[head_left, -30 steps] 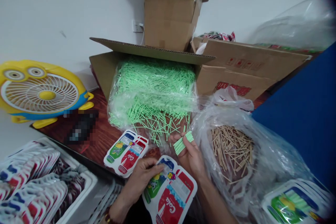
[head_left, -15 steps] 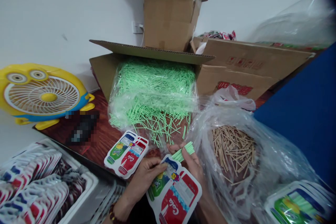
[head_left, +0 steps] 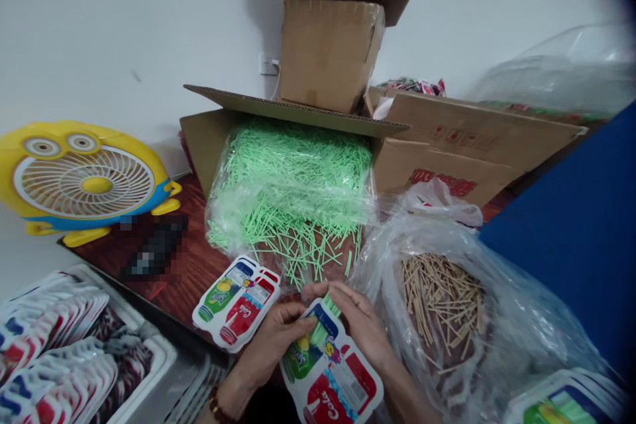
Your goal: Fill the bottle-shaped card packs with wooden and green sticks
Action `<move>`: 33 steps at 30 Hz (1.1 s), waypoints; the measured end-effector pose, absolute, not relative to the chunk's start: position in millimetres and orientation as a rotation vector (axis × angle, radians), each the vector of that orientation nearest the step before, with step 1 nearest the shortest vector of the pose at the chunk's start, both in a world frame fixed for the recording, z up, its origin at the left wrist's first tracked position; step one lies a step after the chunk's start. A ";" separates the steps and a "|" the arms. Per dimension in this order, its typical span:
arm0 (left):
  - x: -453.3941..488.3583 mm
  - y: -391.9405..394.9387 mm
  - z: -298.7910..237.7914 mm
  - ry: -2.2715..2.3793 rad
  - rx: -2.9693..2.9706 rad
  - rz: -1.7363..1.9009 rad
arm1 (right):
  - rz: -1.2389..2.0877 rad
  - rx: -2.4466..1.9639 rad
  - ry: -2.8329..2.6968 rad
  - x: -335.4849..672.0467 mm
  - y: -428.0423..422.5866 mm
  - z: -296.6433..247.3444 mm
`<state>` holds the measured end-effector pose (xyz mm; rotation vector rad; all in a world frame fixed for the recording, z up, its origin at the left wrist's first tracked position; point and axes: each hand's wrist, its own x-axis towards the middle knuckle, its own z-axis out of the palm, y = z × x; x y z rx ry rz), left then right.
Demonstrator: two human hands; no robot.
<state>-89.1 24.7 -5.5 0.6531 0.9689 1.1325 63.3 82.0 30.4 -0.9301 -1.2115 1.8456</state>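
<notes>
My left hand (head_left: 275,338) pinches the upper left edge of a printed pouch (head_left: 342,381) showing a green Sprite bottle and a red cola bottle. At the pouch's top my right hand (head_left: 360,321) closes round a small bundle of green sticks (head_left: 331,305). Their lower ends show through the pouch's clear window on the green side; the fingers partly hide the upper ends. To the left of my hands lies a small stack of the same pouches (head_left: 238,305). Loose green sticks (head_left: 303,238) spill from a clear bag just beyond my hands.
An open cardboard box (head_left: 203,146) holds the bag of green sticks. On the right, a clear plastic bag (head_left: 521,298) surrounds brown sticks (head_left: 442,298). More pouches (head_left: 566,404) lie at lower right. A white crate (head_left: 154,377) of pouches and a yellow fan (head_left: 89,179) stand left.
My right hand has moved the green sticks left and down into the top of the pouch, where they now show through its window. The view has shifted slightly.
</notes>
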 end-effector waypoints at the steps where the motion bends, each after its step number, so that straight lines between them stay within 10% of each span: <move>1: -88.9 25.5 -5.5 0.957 0.664 1.136 | 1.820 -0.939 -1.260 63.4 83.3 31.9; 33: -111.3 30.9 -23.0 1.004 0.877 1.384 | 1.117 -0.849 -2.220 77.5 91.6 46.3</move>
